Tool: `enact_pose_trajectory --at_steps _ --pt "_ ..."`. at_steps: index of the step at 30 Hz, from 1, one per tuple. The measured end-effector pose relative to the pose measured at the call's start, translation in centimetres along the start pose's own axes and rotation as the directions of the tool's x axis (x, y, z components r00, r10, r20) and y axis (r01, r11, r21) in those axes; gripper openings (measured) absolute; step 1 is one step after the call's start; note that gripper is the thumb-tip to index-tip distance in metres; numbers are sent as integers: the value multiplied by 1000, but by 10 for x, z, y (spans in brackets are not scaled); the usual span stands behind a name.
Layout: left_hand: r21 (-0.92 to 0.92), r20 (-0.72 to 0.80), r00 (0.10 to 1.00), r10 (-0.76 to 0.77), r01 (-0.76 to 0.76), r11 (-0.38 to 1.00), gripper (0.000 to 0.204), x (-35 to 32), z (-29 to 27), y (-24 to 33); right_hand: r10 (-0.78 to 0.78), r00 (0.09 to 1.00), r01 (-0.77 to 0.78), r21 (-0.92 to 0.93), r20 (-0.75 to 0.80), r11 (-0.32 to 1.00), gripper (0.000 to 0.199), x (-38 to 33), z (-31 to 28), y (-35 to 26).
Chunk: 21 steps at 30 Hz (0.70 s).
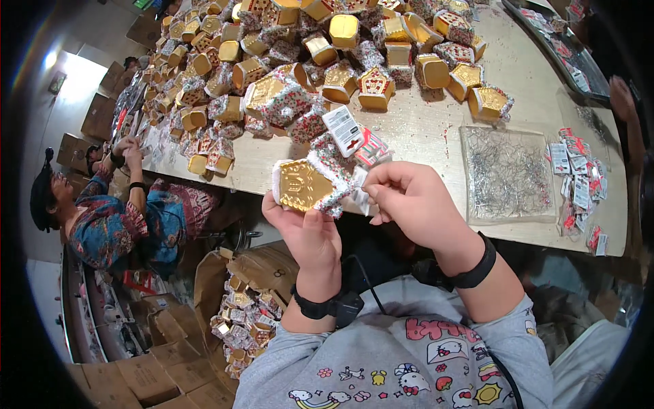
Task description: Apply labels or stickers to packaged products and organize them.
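Note:
My left hand (pixel 306 238) holds a small house ornament (pixel 301 187) on its side, with its embossed gold face turned up. White fuzzy trim and red, green and white beads cover its roof. At the roof's peak, the thumb and fingers of my right hand (pixel 414 204) are pinched together; what lies between them is too small to make out. Just beyond the ornament are a white printed tag (pixel 343 129) and a small red-and-white packet (pixel 372 146).
A heap of house ornaments (pixel 344 31) fills the far table (pixel 422 143). To the right lie a clear shallow tray (pixel 507 215) of thin wire pieces, several tagged packets (pixel 579 180) and a dark tray (pixel 565 51). A carton (pixel 211 279) of ornaments stands below left; another person (pixel 129 225) sits at left.

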<state>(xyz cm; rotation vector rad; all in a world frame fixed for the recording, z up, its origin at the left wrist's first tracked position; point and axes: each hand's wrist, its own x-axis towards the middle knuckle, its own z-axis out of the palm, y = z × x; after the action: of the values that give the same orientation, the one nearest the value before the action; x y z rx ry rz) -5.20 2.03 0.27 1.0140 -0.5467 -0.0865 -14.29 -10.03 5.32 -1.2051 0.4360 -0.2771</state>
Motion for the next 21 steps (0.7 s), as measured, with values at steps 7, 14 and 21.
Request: enact_pose_trajectory --at_steps 7,14,21 --pt "31 13 992 125 -125 992 65 -2 5 -1 -8 1000 9 -48 22 999 8 -1 -1 -1" --pt "-22 18 999 31 -30 999 62 0 4 -7 -205 978 189 -261 -35 946 7 -2 -2 2" --pt "-262 0 957 -289 279 924 61 -2 2 -5 -572 819 449 -569 -46 689 8 -2 2 5"
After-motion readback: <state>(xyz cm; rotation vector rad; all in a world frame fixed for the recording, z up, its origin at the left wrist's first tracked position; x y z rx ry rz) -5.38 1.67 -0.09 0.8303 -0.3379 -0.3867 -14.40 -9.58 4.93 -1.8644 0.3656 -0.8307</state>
